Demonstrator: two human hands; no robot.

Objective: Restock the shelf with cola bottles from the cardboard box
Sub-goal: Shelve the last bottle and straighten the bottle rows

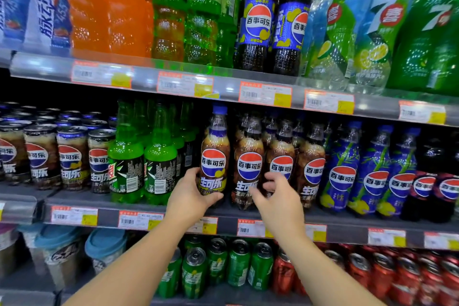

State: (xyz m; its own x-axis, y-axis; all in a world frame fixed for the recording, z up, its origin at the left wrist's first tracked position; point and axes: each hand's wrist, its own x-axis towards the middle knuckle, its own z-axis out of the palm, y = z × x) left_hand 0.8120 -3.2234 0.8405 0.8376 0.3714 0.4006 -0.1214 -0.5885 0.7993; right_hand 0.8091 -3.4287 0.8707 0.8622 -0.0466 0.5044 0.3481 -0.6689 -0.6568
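Placing step: left hand (192, 192) fingers clamped on Pepsi cola bottle (214, 156) mid-frame, right hand (275, 196) fingers apart beside it; next, seat it on the middle shelf (104, 206) and release.

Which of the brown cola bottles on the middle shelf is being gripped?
The leftmost cola bottle, beside the green bottles: the left hand wraps its base. The right hand holds nothing.

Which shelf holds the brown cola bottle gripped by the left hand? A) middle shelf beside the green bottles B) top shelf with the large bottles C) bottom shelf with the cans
A: the left hand grips the brown plastic cola bottle low on its label, standing on the grey middle shelf right of the green plastic bottles.
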